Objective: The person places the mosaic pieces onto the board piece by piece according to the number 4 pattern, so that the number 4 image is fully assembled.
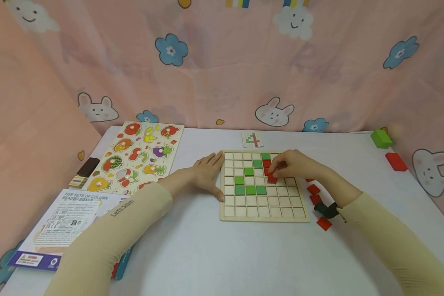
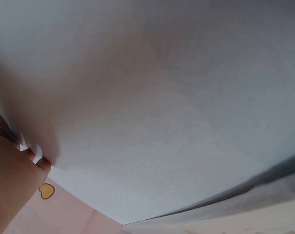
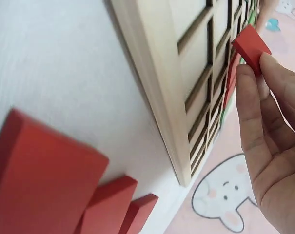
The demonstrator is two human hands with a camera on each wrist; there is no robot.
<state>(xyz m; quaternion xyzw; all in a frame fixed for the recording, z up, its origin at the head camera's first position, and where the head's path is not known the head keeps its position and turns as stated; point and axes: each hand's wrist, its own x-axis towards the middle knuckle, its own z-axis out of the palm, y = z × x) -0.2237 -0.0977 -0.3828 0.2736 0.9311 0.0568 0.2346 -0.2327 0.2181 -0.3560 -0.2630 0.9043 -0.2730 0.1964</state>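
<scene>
A wooden grid board (image 1: pixel 262 220) lies on the white table, several green square tiles (image 1: pixel 250 189) set in its cells and red tiles (image 1: pixel 267 163) in the upper right part. My left hand (image 1: pixel 208 174) rests along the board's left edge, fingers extended and thumb spread; the left wrist view catches only part of it at lower left. Between thumb and fingers, my right hand (image 1: pixel 294 165) pinches a red square tile (image 3: pixel 251 48), held tilted close over the board's cells. Right of the board, loose red tiles (image 1: pixel 323 224) lie in a rough row under the right wrist.
Behind the board lies a small pattern card (image 1: pixel 252 139). A fruit puzzle board (image 1: pixel 107 181) and a printed box (image 1: pixel 40 246) occupy the left side. Green blocks (image 1: pixel 381 139) and a red block (image 1: pixel 396 162) sit at the far right, near the patterned curtain (image 1: pixel 214 61).
</scene>
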